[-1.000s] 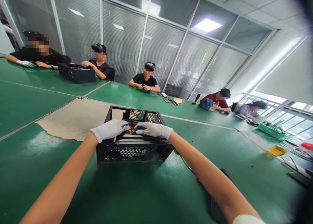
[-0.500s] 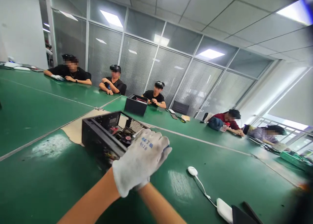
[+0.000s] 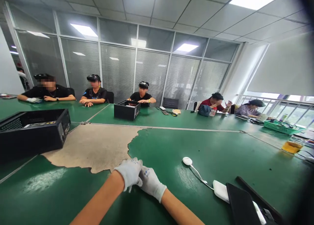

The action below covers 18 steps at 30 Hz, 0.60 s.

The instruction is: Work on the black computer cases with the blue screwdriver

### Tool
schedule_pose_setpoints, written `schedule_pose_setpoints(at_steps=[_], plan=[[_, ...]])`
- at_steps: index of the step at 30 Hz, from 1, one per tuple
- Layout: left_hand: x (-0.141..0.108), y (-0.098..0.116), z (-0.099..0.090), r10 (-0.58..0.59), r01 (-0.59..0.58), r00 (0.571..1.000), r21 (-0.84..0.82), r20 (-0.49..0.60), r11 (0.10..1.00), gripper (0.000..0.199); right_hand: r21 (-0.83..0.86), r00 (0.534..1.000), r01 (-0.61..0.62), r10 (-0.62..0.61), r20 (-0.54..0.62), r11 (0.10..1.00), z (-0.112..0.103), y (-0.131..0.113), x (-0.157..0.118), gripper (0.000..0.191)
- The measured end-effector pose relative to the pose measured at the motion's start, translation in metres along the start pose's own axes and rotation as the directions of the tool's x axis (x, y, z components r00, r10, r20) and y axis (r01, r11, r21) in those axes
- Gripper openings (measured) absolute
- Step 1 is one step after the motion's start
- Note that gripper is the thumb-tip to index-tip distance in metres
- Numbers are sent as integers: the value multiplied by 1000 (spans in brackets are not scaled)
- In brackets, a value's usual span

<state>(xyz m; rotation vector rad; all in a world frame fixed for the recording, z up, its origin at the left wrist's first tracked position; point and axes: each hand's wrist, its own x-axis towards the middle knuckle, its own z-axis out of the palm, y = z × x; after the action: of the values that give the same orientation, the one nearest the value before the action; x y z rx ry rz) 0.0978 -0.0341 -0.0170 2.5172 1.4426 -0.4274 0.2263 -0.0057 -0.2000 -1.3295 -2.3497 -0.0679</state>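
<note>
My left hand (image 3: 129,172) and my right hand (image 3: 150,181), both in white work gloves with blue print on the backs, meet low over the near part of the green table (image 3: 169,149). Their fingers are curled and touch each other, the left partly over the right. No object shows in either hand, though the undersides of the fingers are hidden. Away to the left stands a black computer case (image 3: 36,143) with an open top, apart from both hands. A bare tan patch (image 3: 98,143) with a ragged edge lies between the case and my hands.
A white puck on a cable (image 3: 187,161) lies to the right, near a white block and a black phone-like slab (image 3: 241,202). Across the table sit several people, one behind another black case (image 3: 126,110). A green basket (image 3: 282,127) stands far right.
The case that was by my hands is now further left, apart from them. My hands have come together on the near side, and the view has levelled and turned right.
</note>
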Motion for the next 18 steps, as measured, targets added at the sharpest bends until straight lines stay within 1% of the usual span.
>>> schedule_pose_setpoints(at_steps=[2, 3, 5, 7, 9, 13, 18], plan=[[14, 11, 13, -9, 8, 999, 14, 43, 1000, 78, -75, 999, 41, -40, 23, 996, 11, 10, -5, 32], [19, 15, 18, -28, 27, 998, 25, 52, 999, 80, -106, 998, 50, -47, 36, 993, 17, 13, -5, 31], [26, 21, 27, -64, 63, 997, 34, 48, 997, 81, -132, 998, 41, -36, 45, 990, 25, 16, -2, 25], [28, 22, 32, -58, 57, 998, 32, 37, 998, 79, -129, 998, 46, -41, 39, 991, 28, 18, 1, 23], [29, 20, 34, -36, 35, 999, 35, 29, 999, 79, -152, 995, 85, -76, 63, 985, 26, 19, 2, 27], [31, 14, 37, -34, 33, 999, 52, 6, 998, 78, -212, 983, 158, -133, 125, 964, 20, 23, 0, 42], [29, 13, 33, 11, -10, 1000, 58, -12, 998, 71, -238, 977, 153, -111, 181, 959, 17, 24, -1, 37]])
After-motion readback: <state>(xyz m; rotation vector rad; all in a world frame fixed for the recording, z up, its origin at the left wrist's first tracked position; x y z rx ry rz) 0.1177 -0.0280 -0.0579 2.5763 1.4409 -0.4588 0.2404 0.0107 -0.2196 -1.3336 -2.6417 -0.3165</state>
